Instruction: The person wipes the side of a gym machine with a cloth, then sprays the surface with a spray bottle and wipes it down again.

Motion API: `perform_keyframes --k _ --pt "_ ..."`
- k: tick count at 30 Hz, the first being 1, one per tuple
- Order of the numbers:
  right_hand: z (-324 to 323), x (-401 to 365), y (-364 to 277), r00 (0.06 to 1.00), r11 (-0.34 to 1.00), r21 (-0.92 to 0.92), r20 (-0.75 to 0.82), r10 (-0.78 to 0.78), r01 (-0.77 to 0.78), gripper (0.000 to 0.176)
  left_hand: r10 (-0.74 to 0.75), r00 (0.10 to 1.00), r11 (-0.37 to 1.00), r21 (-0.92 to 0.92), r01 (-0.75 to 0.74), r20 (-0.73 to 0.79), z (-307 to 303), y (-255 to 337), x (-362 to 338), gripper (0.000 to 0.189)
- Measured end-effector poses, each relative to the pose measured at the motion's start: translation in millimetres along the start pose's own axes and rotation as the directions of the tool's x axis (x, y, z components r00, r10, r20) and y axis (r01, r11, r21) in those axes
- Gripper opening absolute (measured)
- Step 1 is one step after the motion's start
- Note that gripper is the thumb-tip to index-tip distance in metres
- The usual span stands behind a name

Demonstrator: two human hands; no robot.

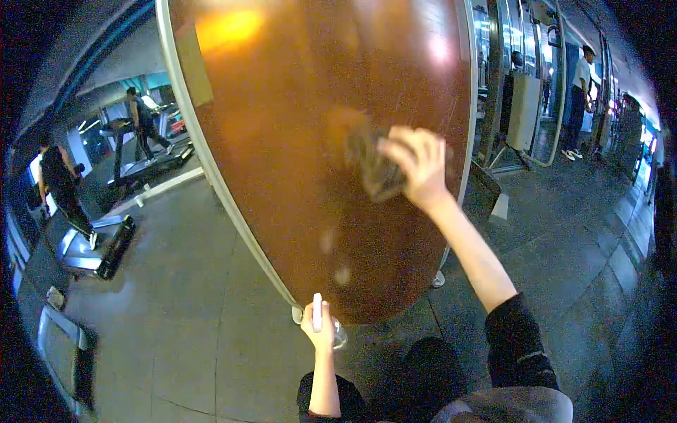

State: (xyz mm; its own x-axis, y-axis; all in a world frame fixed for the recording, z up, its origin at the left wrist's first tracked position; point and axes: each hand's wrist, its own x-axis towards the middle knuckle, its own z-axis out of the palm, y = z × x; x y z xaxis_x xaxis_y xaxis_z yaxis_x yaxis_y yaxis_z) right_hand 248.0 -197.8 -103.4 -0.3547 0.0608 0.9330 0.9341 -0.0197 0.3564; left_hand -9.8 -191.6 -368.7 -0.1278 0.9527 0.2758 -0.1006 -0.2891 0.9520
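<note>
In front of me stands a glossy reddish-brown panel [296,176] in a silver frame. My right hand [423,166] is closed on a dark cloth [379,169], which lies against the panel's surface right of its middle; both are slightly blurred. Low down, near the panel's bottom left corner, my left hand [319,335] is wrapped round a spray bottle [340,336]. The bottle has a white head pointing up and a clear body, partly hidden by the hand. Pale smudges show on the panel between the two hands.
On the left, two people [60,180] are on treadmills [99,243]. Weight machines [523,113] stand to the right, with another person [582,99] beyond them. Dark tiles cover the floor [190,310]. The panel rests on small feet or casters [438,280].
</note>
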Motion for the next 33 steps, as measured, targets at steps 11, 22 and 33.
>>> perform_keyframes --k 11,22,33 --pt "9 -2 -45 0.982 0.999 -0.035 0.187 0.002 0.005 0.041 -0.003 0.998 1.000 0.006 0.003 -0.062 -8 -31 16 0.018" --pt "12 -38 16 0.776 0.794 0.094 -0.171 0.607 -0.601 0.055 0.167 0.985 0.984 0.068 -0.165 -0.035 -18 -40 18 0.015" --pt "3 -100 -80 0.814 0.807 0.145 -0.019 0.581 -0.573 0.061 0.184 0.980 0.978 0.089 -0.190 0.071 -9 61 3 0.017"
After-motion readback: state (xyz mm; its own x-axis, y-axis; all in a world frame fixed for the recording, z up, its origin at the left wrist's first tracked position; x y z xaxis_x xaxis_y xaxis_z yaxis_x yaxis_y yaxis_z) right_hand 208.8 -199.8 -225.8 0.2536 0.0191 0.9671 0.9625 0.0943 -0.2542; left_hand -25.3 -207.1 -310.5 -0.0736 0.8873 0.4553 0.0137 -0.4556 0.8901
